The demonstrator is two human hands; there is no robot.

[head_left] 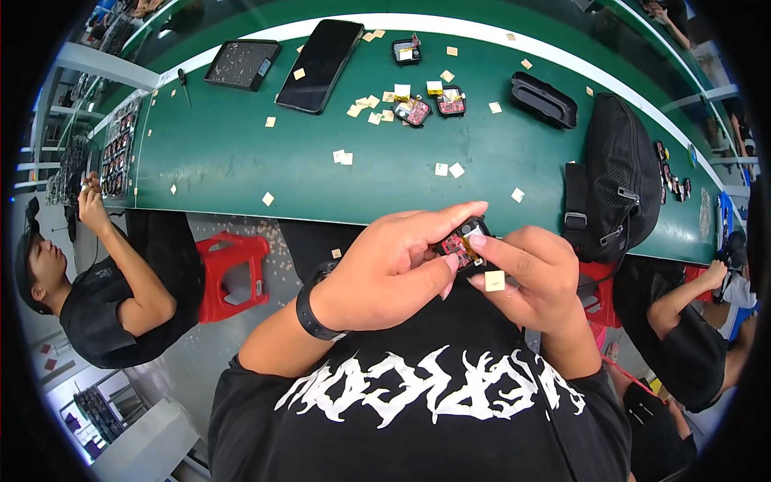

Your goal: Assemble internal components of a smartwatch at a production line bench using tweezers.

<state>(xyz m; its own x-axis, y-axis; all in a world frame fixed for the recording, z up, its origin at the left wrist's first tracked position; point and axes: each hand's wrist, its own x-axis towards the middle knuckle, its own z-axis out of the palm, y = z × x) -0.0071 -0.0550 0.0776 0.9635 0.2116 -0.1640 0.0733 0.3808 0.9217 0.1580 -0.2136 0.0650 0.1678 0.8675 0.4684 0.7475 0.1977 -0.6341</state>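
Above the table's near edge, my left hand (381,269) grips an opened smartwatch case (458,247) between thumb and fingers. A red circuit board shows inside the case. From the other side my right hand (534,277) closes on the same case, its thumb pressed at the board's edge. A pale yellow square piece (495,281) sticks out just below the right thumb; how it is attached is hidden. Two more opened smartwatch cases (412,112) with red boards lie farther off on the green table (241,153), each beside a yellow-edged block.
Pale square pieces (373,101) are scattered over the table. A black phone (321,66), a black tray (242,64), another opened case (406,51) and an oblong black container (544,100) lie at the back. A black bag (614,177) sits right. Co-workers sit both sides; a red stool (233,277) stands left.
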